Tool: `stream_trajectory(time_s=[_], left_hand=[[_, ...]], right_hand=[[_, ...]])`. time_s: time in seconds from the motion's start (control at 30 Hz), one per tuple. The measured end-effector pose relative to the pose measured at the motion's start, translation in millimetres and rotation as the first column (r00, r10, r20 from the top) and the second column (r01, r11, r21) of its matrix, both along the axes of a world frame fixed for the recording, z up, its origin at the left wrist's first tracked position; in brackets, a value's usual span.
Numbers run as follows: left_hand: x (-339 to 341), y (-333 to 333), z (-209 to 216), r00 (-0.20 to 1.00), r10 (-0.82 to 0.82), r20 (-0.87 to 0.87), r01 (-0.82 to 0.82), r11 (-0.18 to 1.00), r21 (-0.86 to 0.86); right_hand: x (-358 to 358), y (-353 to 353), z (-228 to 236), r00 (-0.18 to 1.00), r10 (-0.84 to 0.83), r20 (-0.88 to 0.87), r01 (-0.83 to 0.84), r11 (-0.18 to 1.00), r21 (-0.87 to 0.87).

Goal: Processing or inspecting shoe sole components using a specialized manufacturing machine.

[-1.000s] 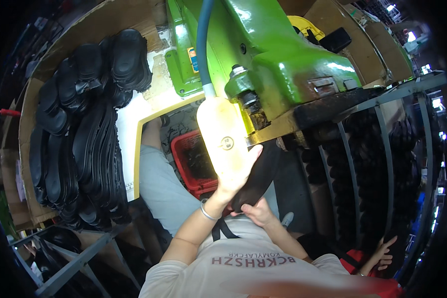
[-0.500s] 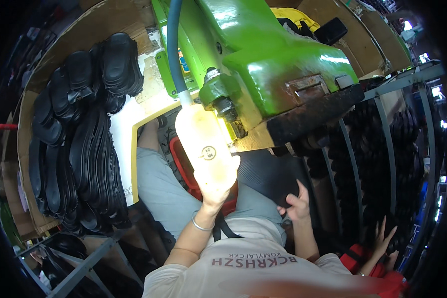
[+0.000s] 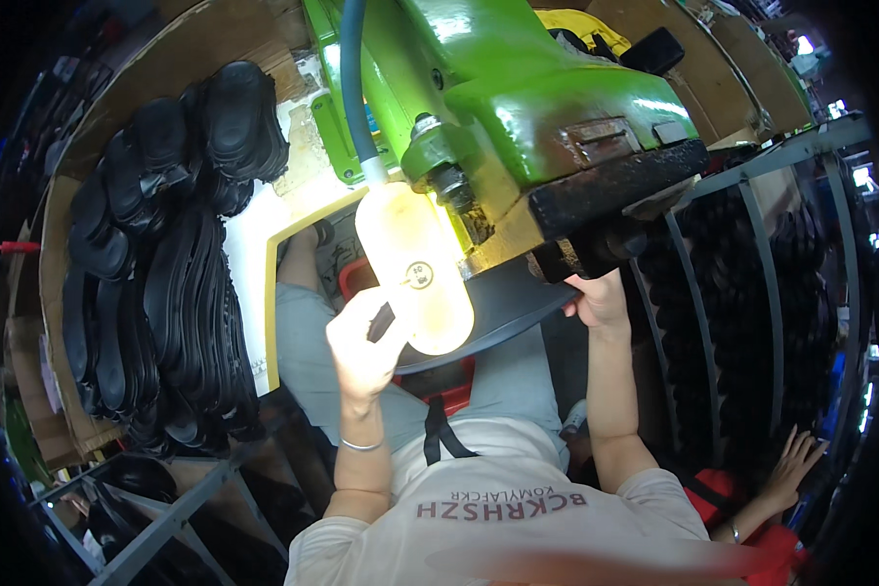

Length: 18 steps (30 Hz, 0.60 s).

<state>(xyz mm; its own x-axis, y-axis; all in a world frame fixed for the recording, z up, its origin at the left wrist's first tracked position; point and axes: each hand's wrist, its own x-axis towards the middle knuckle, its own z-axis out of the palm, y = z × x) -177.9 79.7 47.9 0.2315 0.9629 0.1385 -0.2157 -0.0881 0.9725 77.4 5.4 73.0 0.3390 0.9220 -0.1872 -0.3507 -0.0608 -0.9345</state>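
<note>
Below the green machine (image 3: 557, 117) and above my lap, a smooth black piece with a curved edge (image 3: 513, 322) spans the gap between my hands. My left hand (image 3: 361, 347) is closed beside the lower end of a glowing oval lamp (image 3: 410, 225). Its thumb and fingers come together, and the lamp hides what lies between them. At the other side, my right hand (image 3: 599, 298) grips the black piece near its right end, close under the machine's dark head. Some of its fingers are hidden there.
Stacks of black shoe soles (image 3: 181, 303) fill a cardboard box (image 3: 54, 381) on the left. A metal rack (image 3: 762, 254) with dark items stands on the right. A red container (image 3: 356, 278) shows between my legs. Another person's hand (image 3: 791, 474) is at lower right.
My left hand has moved left from under the lamp's lower end. My right hand has risen and closed on the black piece, which now lies across below the lamp. The other person's hand moved right.
</note>
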Motion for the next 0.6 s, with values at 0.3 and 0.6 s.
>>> stream_trajectory(time_s=[0.3,0.6], left_hand=[[-71,-12,-41,0.994,-0.085,0.064,0.095,0.98,-0.177],[-19,-85,-82,0.948,-0.276,-0.16,0.212,0.92,-0.329]], right_hand=[[-45,23,1,0.985,0.141,0.098,-0.139,0.99,-0.028],[-53,29,-22,0.945,0.147,0.292,-0.177,0.981,0.078]])
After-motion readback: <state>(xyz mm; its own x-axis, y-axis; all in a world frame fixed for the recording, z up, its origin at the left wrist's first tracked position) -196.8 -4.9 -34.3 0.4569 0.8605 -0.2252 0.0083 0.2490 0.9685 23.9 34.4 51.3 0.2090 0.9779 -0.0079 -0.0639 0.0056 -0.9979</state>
